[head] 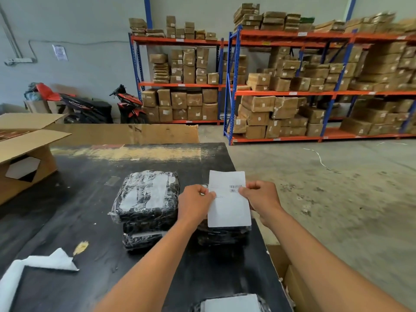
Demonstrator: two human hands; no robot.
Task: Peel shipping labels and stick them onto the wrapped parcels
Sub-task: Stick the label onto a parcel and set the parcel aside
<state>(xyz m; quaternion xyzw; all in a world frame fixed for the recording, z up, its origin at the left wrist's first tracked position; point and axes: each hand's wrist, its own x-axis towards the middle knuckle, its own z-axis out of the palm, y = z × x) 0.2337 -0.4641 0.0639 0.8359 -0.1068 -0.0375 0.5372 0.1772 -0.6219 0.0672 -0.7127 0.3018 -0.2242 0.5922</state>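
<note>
I hold a white shipping label (228,207) with a barcode upright above the black table (90,221). My left hand (195,203) pinches its left edge and my right hand (262,195) pinches its right edge near the barcode. Directly under the label lies a black wrapped parcel (222,236), mostly hidden by the paper. Left of my hands stands a stack of black wrapped parcels (146,197) with clear tape on top. Another parcel with a white label (231,302) shows at the bottom edge.
An open cardboard box (27,158) sits at the table's left. White foam sheet (38,264) lies at the near left. The table's right edge drops to a cardboard box (292,278) and concrete floor. Shelving racks (292,86) loaded with cartons and two parked motorbikes stand behind.
</note>
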